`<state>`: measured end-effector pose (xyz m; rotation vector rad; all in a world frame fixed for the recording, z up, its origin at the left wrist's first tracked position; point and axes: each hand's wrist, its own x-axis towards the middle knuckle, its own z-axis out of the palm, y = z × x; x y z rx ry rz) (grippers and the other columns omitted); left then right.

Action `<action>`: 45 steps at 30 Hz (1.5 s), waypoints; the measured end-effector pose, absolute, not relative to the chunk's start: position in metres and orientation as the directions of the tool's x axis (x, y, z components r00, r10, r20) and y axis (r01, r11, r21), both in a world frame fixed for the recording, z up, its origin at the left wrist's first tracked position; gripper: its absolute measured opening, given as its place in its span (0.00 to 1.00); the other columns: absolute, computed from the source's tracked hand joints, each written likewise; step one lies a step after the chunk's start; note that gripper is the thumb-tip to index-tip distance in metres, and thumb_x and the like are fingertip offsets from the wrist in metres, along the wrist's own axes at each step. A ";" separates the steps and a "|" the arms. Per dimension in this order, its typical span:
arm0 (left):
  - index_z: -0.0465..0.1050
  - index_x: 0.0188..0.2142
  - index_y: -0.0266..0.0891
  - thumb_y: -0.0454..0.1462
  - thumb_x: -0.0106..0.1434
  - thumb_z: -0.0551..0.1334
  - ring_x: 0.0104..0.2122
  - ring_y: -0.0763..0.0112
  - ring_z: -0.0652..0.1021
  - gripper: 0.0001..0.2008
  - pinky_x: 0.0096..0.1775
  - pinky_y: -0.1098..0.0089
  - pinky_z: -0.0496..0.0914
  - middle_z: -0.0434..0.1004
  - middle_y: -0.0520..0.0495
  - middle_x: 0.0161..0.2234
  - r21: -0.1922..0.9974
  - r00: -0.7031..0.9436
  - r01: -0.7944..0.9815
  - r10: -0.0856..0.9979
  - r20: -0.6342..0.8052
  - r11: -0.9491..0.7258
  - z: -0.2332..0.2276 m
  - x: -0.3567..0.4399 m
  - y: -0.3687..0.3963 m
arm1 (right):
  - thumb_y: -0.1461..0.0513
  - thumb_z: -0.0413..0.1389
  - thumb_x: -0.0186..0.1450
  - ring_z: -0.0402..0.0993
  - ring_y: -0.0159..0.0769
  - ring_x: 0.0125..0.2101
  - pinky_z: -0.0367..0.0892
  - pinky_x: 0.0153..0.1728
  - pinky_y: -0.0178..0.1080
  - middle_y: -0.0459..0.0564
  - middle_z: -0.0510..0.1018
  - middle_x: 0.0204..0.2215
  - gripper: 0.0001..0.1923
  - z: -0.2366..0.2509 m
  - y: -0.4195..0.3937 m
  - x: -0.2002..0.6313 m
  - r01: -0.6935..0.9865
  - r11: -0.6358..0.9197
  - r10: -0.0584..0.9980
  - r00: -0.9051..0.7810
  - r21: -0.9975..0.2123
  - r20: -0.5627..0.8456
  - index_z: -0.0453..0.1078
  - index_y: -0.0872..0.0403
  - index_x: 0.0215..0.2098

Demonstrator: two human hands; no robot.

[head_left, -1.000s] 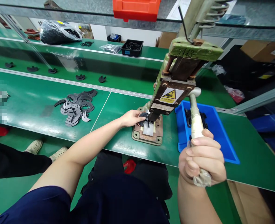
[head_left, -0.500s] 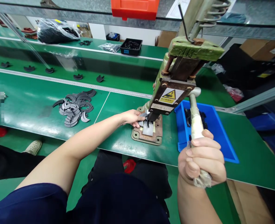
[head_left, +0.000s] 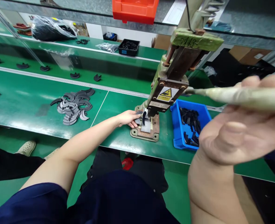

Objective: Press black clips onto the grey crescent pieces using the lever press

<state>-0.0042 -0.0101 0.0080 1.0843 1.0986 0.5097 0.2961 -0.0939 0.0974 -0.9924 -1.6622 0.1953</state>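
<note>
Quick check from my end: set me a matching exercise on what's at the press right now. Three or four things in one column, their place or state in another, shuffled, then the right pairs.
Things:
1. left hand
2. right hand
3. blue bin
4. pile of grey crescent parts

Places or states:
A. holds small black pieces, right of the press base
B. lies loose on the green bench, left of the press
C. at the press base, fingers on a dark part under the ram
D. around the press lever, raised close to the camera

Pairs: 1-C, 2-D, 3-A, 4-B
</note>
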 end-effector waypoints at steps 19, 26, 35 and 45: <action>0.76 0.38 0.43 0.53 0.64 0.72 0.32 0.69 0.75 0.18 0.34 0.70 0.71 0.74 0.49 0.34 0.939 0.231 0.314 0.970 0.071 -0.143 0.054 -0.035 -0.105 | 0.56 0.58 0.72 0.78 0.36 0.35 0.74 0.40 0.43 0.48 0.82 0.35 0.06 0.004 -0.138 0.195 0.519 0.538 0.830 -0.188 -0.664 0.525 0.72 0.49 0.43; 0.63 0.22 0.42 0.50 0.67 0.67 0.27 0.69 0.65 0.24 0.30 0.67 0.61 0.65 0.50 0.27 0.883 0.413 0.422 0.911 0.013 -0.204 0.057 -0.016 -0.110 | 0.57 0.57 0.71 0.77 0.39 0.36 0.73 0.40 0.45 0.50 0.81 0.35 0.05 0.001 -0.140 0.199 0.536 0.576 0.804 -0.233 -0.618 0.547 0.73 0.49 0.42; 0.73 0.38 0.43 0.53 0.58 0.76 0.27 0.75 0.71 0.22 0.30 0.72 0.66 0.71 0.54 0.29 0.988 0.443 0.134 0.886 -0.133 0.081 0.044 -0.020 -0.102 | 0.59 0.59 0.71 0.82 0.38 0.38 0.78 0.41 0.45 0.50 0.84 0.38 0.04 0.000 -0.149 0.204 0.469 0.586 0.798 -0.190 -0.661 0.572 0.74 0.48 0.44; 0.67 0.29 0.39 0.44 0.64 0.76 0.19 0.77 0.73 0.20 0.25 0.76 0.69 0.74 0.51 0.21 0.894 -0.030 -0.106 0.898 -0.440 0.435 -0.014 -0.049 -0.001 | 0.60 0.60 0.70 0.81 0.42 0.48 0.80 0.50 0.51 0.53 0.81 0.45 0.15 0.004 -0.164 0.272 0.544 0.468 0.842 -0.035 -0.697 0.539 0.74 0.47 0.55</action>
